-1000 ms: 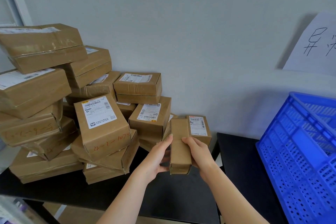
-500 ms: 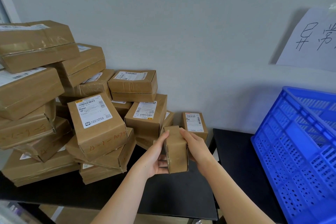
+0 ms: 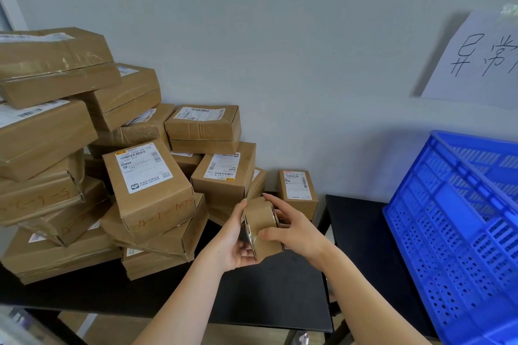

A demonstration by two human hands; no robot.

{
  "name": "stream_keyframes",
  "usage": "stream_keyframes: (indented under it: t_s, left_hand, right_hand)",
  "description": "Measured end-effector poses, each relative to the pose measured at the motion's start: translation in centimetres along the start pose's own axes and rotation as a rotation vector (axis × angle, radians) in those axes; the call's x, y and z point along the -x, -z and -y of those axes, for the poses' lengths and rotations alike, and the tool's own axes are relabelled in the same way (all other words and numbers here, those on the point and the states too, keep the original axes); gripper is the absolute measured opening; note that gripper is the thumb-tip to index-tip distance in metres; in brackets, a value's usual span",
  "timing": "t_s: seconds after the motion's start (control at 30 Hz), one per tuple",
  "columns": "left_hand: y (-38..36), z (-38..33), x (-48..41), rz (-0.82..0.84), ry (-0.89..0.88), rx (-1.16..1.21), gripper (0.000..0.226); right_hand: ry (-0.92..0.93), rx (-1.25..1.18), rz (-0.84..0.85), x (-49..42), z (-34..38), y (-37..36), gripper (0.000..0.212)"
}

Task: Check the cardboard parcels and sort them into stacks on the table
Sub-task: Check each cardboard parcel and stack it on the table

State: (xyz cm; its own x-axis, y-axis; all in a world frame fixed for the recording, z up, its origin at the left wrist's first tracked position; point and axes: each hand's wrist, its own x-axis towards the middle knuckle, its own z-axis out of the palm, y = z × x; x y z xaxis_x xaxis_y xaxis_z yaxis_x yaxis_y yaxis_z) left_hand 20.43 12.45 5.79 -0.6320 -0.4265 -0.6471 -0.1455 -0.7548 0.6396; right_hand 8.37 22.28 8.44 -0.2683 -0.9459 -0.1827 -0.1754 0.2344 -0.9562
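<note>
In the head view, a little toward five o'clock from the middle of the frame, gripping a small cardboard parcel (image 3: 262, 223) between both hands, off the black table (image 3: 280, 294). Cupping its lower end from eight o'clock with the left hand (image 3: 234, 245), palm turned inward, fingers curling under the bottom edge, one digit lying up along the left side. Clasping it from three o'clock with the right hand (image 3: 297, 231), thumb pressing on the near face, index finger reaching over the top edge at twelve o'clock, other fingers wrapping behind. Reaching in with both bare forearms from the six o'clock edge, converging on the parcel. Showing plain brown card on the faces toward the camera, top leaning slightly toward eleven o'clock, glossy clear tape glinting along the left edge.

Facing a heap of taped brown parcels (image 3: 84, 162) from nine to ten o'clock of the held one, piled unevenly on the table against the grey wall, several bearing white labels, some carrying orange handwriting. Seeing one small labelled parcel (image 3: 297, 190) standing upright at one o'clock, just behind the right hand. Seeing a blue crate (image 3: 454, 232) at three o'clock and a handwritten paper sheet (image 3: 482, 64) on the wall at two o'clock.
</note>
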Motion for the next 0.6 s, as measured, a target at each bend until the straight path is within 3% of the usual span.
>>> stream_keyframes:
  t_s: [0.6]
  left_hand:
    - [-1.1,-0.3,0.6,-0.033,-0.020,-0.103,0.069]
  right_hand:
    - [0.066,0.025,-0.078,0.4,-0.3,0.2,0.064]
